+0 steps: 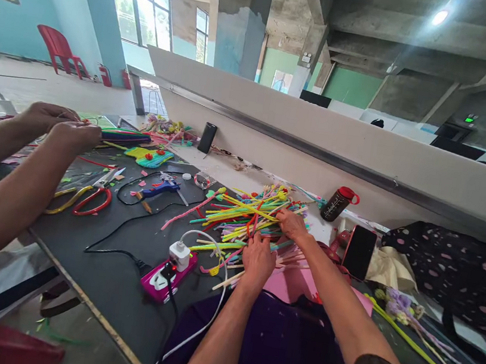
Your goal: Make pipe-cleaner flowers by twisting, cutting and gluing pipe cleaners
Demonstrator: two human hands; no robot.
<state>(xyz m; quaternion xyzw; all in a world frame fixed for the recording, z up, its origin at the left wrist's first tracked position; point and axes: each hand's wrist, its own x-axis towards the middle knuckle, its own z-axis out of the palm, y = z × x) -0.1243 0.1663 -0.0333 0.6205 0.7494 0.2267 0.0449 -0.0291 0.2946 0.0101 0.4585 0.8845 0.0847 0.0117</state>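
Note:
A heap of many-coloured pipe cleaners (231,216) lies on the dark table in front of me, yellow, red, green, pink and white among them. At its near edge, my left hand (258,259) has its fingers closed on a red pipe cleaner (255,223) that stands up from the heap. My right hand (294,224) reaches in from the right, fingers curled at the heap beside a yellow stem; what lies between its fingertips is hidden. Pink sheet material (296,283) lies below my wrists.
A pink power strip (168,277) with a white charger and cables sits left of my hands. Farther left are a blue glue gun (158,189), scissors (99,192) and a co-worker's hands (72,128). To the right are a bottle (335,206), a phone (358,252) and a dotted bag (452,265).

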